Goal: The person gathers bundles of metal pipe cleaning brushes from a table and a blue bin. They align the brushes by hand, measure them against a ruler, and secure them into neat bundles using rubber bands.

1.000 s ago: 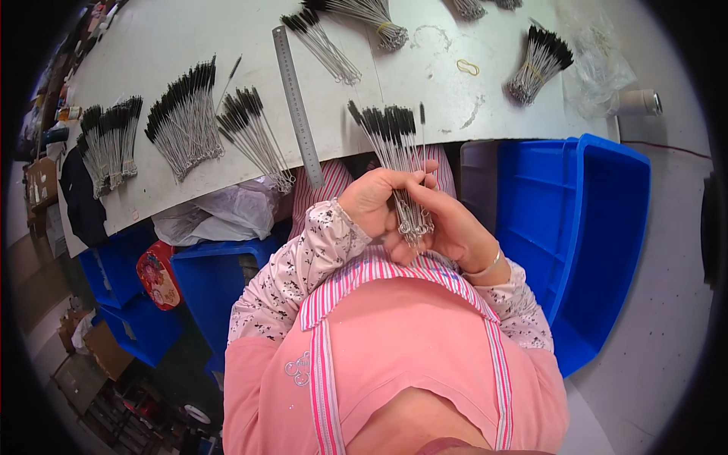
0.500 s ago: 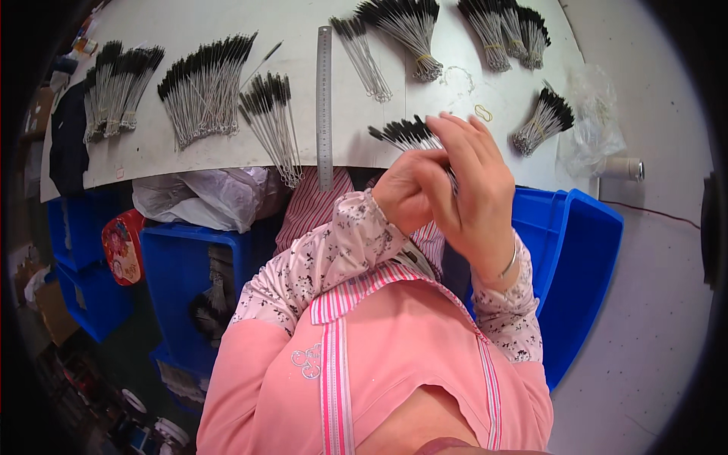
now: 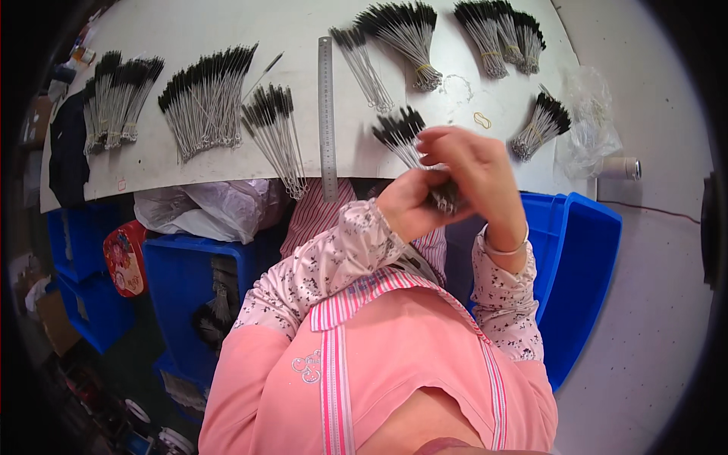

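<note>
Both hands are raised in front of my chest around one bundle of thin wire brushes with black bristle tips point(image 3: 400, 130). My left hand point(image 3: 409, 206) grips the wire stems from below. My right hand point(image 3: 474, 168) is over the stems near the bundle's lower end, fingers curled across them. The black tips fan out up and to the left, above the white table's point(image 3: 182, 45) front edge. A yellow rubber band point(image 3: 481, 120) lies on the table just past my right hand.
Several more brush bundles lie across the table, some bound, such as one point(image 3: 406, 34) at the back. A steel ruler point(image 3: 327, 114) lies lengthwise in the middle. A clear plastic bag point(image 3: 588, 121) and a small roll point(image 3: 622, 168) sit at right. Blue bins point(image 3: 580, 265) stand beside me.
The hands with the bundle have risen from my lap toward the table edge. My right hand has shifted over the stems. The view has tilted so more of the table shows.
</note>
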A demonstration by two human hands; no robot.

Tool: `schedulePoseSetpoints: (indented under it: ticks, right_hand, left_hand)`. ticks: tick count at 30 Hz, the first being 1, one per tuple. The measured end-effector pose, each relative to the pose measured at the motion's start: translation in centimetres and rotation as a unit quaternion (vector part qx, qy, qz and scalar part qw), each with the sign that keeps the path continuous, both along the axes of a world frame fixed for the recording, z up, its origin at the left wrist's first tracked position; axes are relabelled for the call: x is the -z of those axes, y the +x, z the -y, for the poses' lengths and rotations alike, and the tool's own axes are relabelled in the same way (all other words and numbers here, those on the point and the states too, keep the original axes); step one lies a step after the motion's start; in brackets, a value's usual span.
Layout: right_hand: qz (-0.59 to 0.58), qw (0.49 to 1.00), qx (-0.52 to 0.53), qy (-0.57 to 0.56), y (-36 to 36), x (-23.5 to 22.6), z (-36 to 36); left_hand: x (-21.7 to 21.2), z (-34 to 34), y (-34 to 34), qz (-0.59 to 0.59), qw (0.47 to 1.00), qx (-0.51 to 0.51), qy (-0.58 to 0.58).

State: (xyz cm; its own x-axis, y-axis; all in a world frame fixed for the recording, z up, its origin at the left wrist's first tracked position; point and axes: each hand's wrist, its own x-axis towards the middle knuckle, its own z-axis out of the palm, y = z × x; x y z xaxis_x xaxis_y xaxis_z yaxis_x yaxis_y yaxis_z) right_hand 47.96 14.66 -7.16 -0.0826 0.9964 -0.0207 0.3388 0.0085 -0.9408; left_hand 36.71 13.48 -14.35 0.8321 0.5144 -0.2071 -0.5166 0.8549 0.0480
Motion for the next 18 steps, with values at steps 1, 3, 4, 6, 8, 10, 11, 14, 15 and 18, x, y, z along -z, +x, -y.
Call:
schedulePoseSetpoints:
  ticks: [1, 3, 4, 6, 8, 10, 11, 14, 15, 18]
  right_hand:
    - [-0.112, 0.993, 0.026, -0.037, 1.3, -0.7, 0.1]
    - [-0.191, 0.968, 0.162, -0.017, 3.6, 1.3, -0.1]
    - [-0.208, 0.953, 0.219, -0.015, 4.6, 2.3, -0.6]
    - [-0.239, 0.95, 0.201, 0.004, 6.1, 4.0, -1.8]
    - [-0.247, 0.963, 0.099, 0.039, 6.5, 4.6, -3.0]
    - [-0.256, 0.965, -0.014, 0.052, 5.6, 4.4, -3.5]
    - [-0.236, 0.967, -0.084, 0.045, 5.3, 4.5, -3.6]
    - [-0.13, 0.955, -0.266, 0.017, 4.8, 3.3, -3.5]
    - [-0.106, 0.956, -0.271, -0.013, 4.5, 2.5, -3.1]
    - [-0.109, 0.948, -0.295, -0.045, 4.5, 2.5, -2.5]
  left_hand:
    - [-0.2, 0.1, 0.0, 0.014, 0.986, 0.04, -0.159]
    - [-0.9, 1.1, -0.9, -0.057, 0.987, 0.1, -0.109]
    - [-1.1, 1.9, -1.5, -0.094, 0.984, 0.129, -0.082]
    - [0.3, 3.1, -2.5, -0.115, 0.983, 0.143, -0.013]
    - [2.1, 4.1, -3.2, -0.148, 0.972, 0.171, 0.065]
    - [1.9, 5.2, -4.0, -0.163, 0.963, 0.197, 0.082]
    - [2.3, 5.6, -4.4, -0.168, 0.957, 0.215, 0.099]
    - [1.9, 6.4, -4.8, -0.202, 0.937, 0.244, 0.148]
    - [1.6, 6.5, -5.0, -0.215, 0.931, 0.243, 0.168]
    - [1.6, 7.4, -5.5, -0.229, 0.929, 0.209, 0.203]
